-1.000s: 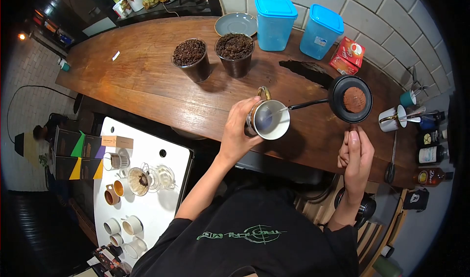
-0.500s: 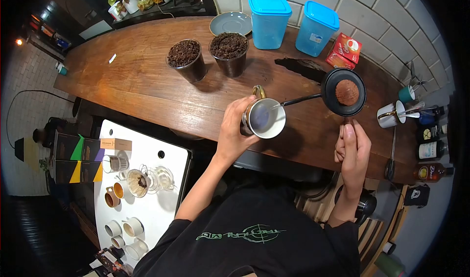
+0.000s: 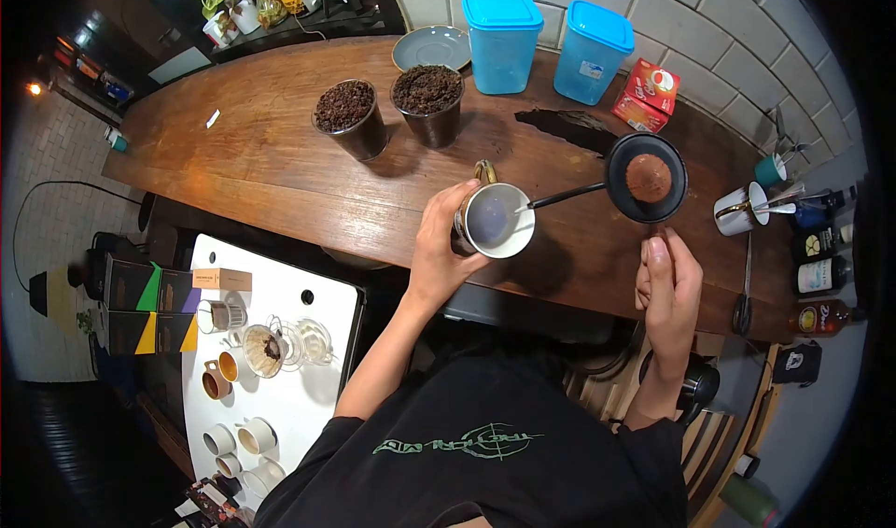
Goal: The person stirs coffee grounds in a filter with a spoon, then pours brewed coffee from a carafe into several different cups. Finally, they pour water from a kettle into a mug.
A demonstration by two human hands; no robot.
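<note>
My left hand is closed around the side of a mug with a white inside and a gold-coloured handle, tilted towards me above the counter's front edge. Clear liquid lies in it. A black gooseneck kettle with a round brown lid knob is to the right, its thin spout reaching the mug's rim. A pale stream runs from the spout tip into the mug. My right hand is closed just below the kettle, gripping its handle, which is mostly hidden by the fingers.
Two plastic cups of dark grounds, a grey plate, two blue-lidded containers and a red box stand behind on the wooden counter. Right are a spoon-filled mug and bottles. A white table holds several cups.
The view has shifted slightly, so the counter items appear a little further left. Both hands keep their holds, and the spout stays at the mug.
</note>
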